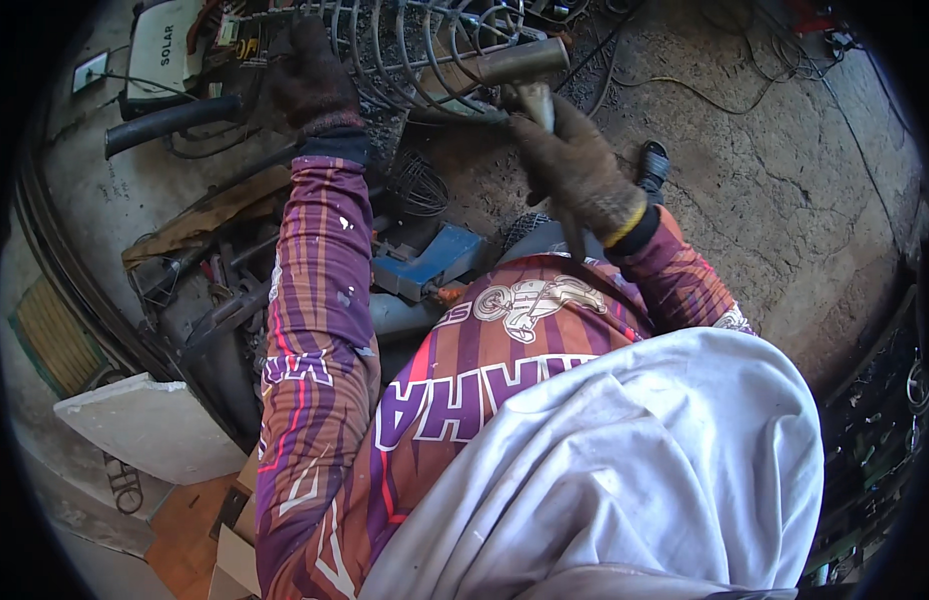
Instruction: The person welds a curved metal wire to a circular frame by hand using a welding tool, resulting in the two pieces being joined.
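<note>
My right hand (575,165), in a dark work glove with a yellow cuff edge, is wrapped round the handle of a hammer (523,62). The hammer's thick cylindrical metal head lies sideways over the right end of a frame of curved metal rods (395,50). At the frame's left end is my left hand (313,80), gloved and with the fingers curled closed. What it grips is hidden by the glove. Whether the hammer head touches the rods I cannot tell.
A white box-shaped device (163,50) and a dark pipe (173,124) lie left of my left hand. Below are a wire whisk-like piece (422,187), a blue metal box (437,260) and a wooden plank (207,215). Cables (705,90) trail over the concrete floor at right.
</note>
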Tool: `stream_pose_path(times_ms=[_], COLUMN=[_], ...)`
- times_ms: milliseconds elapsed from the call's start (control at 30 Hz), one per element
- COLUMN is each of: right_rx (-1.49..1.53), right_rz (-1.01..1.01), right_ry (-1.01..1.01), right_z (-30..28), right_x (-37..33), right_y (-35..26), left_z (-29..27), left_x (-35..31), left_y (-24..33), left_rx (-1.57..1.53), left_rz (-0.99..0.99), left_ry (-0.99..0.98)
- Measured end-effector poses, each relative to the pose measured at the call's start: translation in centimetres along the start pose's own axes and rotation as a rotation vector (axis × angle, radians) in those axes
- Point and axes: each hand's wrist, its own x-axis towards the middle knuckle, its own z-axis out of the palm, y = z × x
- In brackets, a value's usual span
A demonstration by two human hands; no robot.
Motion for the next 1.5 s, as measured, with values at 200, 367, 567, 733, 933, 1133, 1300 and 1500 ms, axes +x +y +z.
stream_pose_path(times_ms=[200, 367, 567, 733, 933, 1133, 1300, 1500], right_rx=[0.123, -0.029, -0.057, -0.042, -0.017, 0.224, 0.016, 0.246], right_rz=[0.038, 0.058, 0.122, -0.036, 0.0, -0.241, -0.081, -0.224], right_ry=[0.01, 0.03, 0.033, -0.015, 0.007, 0.225, 0.08, 0.267], right_z=[-1.6, -3.6, -4.5, -1.4, 2.4, 3.3, 3.2, 3.7], right_x=[-0.8, -1.1, -1.4, -1.0, 0.1, -1.1, -0.9, -1.2], right_y=[1.0, 3.7, 4.5, 3.0, 1.7, 1.8, 2.4, 2.7], left_z=[0.4, 0.2, 0.4, 1.0, 1.7, 2.0, 1.6, 1.9], left_x=[0.1, 0.2, 0.2, 0.3, 1.2, 1.2, 1.0, 1.0], left_y=[-0.2, -0.9, -0.5, -1.1, -2.5, -2.1, -2.0, -1.8], left_rx=[-0.16, -0.053, -0.097, -0.265, -0.296, -0.322, -0.27, -0.143], left_rz=[-0.025, -0.028, 0.008, 0.067, 0.052, 0.057, 0.093, 0.083], left_ry=[0.01, 0.048, 0.065, 0.076, 0.051, 0.026, 0.002, 0.082])
